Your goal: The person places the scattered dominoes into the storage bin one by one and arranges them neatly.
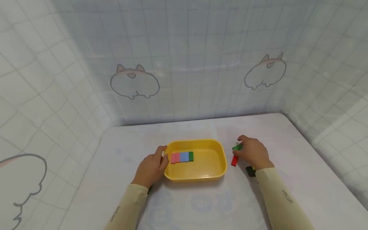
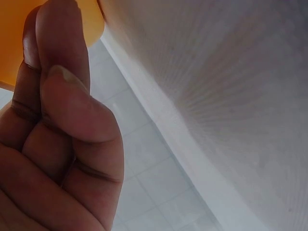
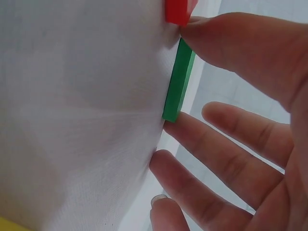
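A yellow tray (image 1: pixel 195 178) stands on the table. Inside it, on the left, lies a row of thin rectangular blocks: pink (image 1: pixel 175 157), blue (image 1: pixel 184 157) and dark green (image 1: pixel 191 156). My left hand (image 1: pixel 150 167) grips the tray's left rim with thumb and fingers; in the left wrist view the fingers are curled in front of the orange-yellow tray wall (image 2: pixel 12 43). Right of the tray, my right hand (image 1: pixel 253 153) holds a green block (image 3: pixel 178 82) by its two ends, between thumb and a finger. A red block (image 1: pixel 234 161) lies beside the thumb.
Near my right wrist lies a dark object (image 1: pixel 250 171) with a bit of yellow (image 1: pixel 254 167) beside it, partly hidden by the arm. Something dark shows under my left wrist (image 1: pixel 149 189). A white tiled-pattern cloth wall (image 1: pixel 201 80) encloses the table (image 1: pixel 189 207) at the back and sides.
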`<action>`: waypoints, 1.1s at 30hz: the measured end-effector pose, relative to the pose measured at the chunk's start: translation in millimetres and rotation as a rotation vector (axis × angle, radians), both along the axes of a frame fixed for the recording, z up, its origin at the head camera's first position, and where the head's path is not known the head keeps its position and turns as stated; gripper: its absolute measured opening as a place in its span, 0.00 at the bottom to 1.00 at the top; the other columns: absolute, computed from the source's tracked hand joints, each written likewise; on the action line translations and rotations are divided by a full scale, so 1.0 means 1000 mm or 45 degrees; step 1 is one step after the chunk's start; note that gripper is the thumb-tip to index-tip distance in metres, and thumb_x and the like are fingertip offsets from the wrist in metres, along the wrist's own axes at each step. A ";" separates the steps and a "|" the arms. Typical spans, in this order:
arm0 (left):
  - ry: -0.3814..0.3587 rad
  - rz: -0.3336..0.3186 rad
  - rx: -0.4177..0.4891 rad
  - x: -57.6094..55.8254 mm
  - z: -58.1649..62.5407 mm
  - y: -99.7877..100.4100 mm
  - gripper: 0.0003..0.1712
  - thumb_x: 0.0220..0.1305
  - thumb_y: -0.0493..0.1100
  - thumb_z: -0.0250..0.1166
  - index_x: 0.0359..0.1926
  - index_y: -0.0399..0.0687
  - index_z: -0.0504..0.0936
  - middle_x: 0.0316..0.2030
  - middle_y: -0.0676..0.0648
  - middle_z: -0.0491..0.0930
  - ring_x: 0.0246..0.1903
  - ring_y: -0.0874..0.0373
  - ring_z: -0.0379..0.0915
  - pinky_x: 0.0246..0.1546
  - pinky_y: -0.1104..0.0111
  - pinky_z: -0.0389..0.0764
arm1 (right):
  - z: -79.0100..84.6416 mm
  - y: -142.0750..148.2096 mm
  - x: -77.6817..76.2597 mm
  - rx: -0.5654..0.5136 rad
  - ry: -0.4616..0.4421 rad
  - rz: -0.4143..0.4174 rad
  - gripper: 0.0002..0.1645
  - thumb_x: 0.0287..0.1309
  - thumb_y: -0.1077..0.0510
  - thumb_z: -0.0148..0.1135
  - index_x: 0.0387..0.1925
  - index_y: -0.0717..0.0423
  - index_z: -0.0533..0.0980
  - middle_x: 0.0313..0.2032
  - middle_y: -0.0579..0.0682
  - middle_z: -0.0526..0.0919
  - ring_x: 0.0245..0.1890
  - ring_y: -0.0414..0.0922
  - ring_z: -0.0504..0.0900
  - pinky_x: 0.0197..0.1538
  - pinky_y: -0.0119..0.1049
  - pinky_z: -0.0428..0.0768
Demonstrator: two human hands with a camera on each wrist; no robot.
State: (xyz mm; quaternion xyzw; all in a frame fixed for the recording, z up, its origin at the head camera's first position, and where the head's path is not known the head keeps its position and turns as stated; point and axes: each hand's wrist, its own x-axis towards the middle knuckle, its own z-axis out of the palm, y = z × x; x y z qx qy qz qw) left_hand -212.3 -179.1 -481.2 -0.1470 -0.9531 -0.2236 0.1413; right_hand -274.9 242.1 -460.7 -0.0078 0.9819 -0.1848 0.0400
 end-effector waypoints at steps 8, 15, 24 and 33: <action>0.026 -0.004 -0.008 0.002 0.000 0.001 0.22 0.77 0.49 0.58 0.66 0.47 0.75 0.16 0.61 0.64 0.13 0.65 0.56 0.17 0.68 0.65 | -0.002 0.000 -0.001 -0.005 -0.013 -0.008 0.36 0.58 0.44 0.78 0.62 0.57 0.78 0.53 0.59 0.86 0.41 0.53 0.81 0.47 0.53 0.83; 0.025 0.011 -0.015 0.003 0.002 0.002 0.22 0.77 0.49 0.58 0.66 0.48 0.75 0.15 0.61 0.63 0.13 0.64 0.55 0.17 0.68 0.64 | -0.001 0.001 0.000 0.010 0.010 0.019 0.35 0.58 0.45 0.76 0.62 0.57 0.78 0.52 0.58 0.86 0.40 0.52 0.81 0.45 0.53 0.83; 0.024 0.005 -0.011 0.002 0.004 0.003 0.22 0.77 0.48 0.58 0.65 0.46 0.76 0.16 0.60 0.63 0.13 0.65 0.54 0.17 0.68 0.63 | -0.001 0.005 -0.002 0.008 0.017 0.028 0.36 0.58 0.46 0.77 0.63 0.56 0.77 0.52 0.59 0.86 0.40 0.53 0.82 0.45 0.53 0.84; -0.004 0.025 -0.011 0.003 0.004 0.004 0.22 0.77 0.48 0.58 0.66 0.48 0.75 0.16 0.60 0.64 0.13 0.64 0.55 0.17 0.68 0.64 | -0.001 0.004 -0.001 -0.008 0.027 0.031 0.34 0.56 0.49 0.77 0.61 0.56 0.78 0.49 0.58 0.86 0.38 0.52 0.81 0.43 0.51 0.84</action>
